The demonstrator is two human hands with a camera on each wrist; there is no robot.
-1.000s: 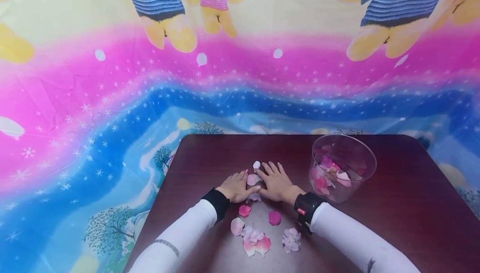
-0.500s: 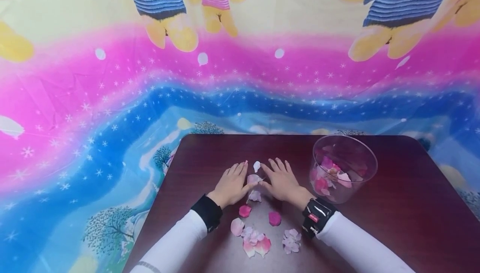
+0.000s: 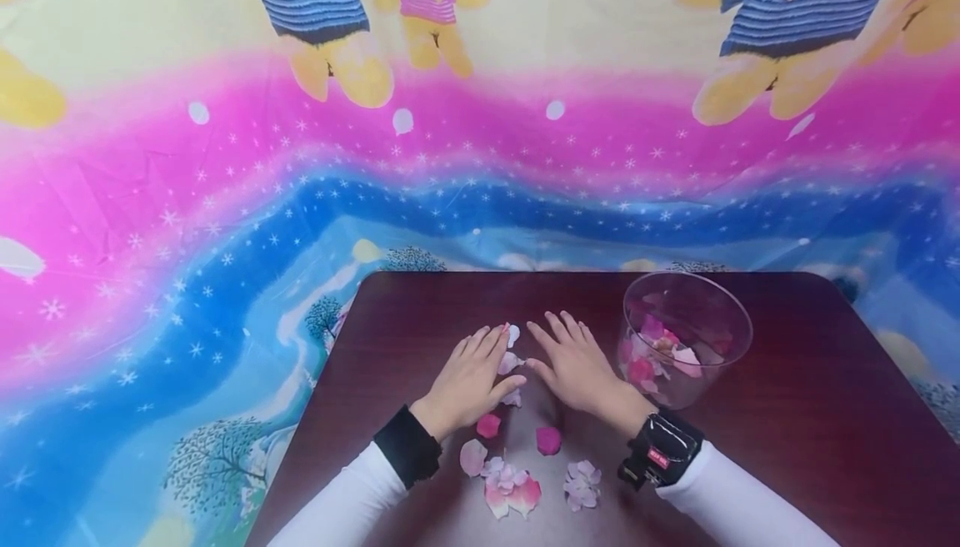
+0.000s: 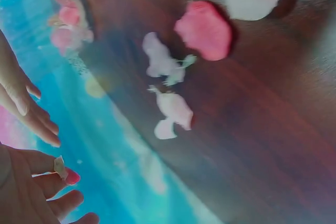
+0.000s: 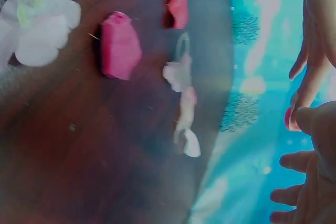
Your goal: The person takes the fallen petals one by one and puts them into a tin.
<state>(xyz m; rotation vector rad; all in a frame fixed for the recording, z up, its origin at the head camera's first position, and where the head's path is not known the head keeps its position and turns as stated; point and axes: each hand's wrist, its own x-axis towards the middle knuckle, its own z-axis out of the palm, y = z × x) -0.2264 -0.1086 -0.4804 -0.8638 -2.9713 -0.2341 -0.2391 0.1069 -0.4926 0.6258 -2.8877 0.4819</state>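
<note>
In the head view both hands hover palm down over the table, fingers extended. My left hand (image 3: 463, 382) overlaps the left side of a short column of petals: a white petal (image 3: 513, 335), a pale pink petal (image 3: 510, 363) and a lilac flower piece (image 3: 513, 398). A small pink-and-cream petal (image 4: 65, 171) clings to its fingers in the left wrist view. My right hand (image 3: 583, 370) is just right of the column, thumb side toward it, holding nothing. Nearer me lie a red petal (image 3: 488, 426) and a magenta petal (image 3: 548, 441).
A clear round tub (image 3: 723, 347) with petals inside stands right of my right hand. At the front are a pale petal (image 3: 472, 458), a pink-and-white petal cluster (image 3: 512, 487) and a lilac flower cluster (image 3: 582, 484). A printed cloth (image 3: 480, 147) hangs behind the dark table (image 3: 810, 430).
My hands, close together with thumbs nearly meeting one second ago, have moved apart. The right hand has shifted right; the left drew left, then came back a little. The petals on the table look unmoved.
</note>
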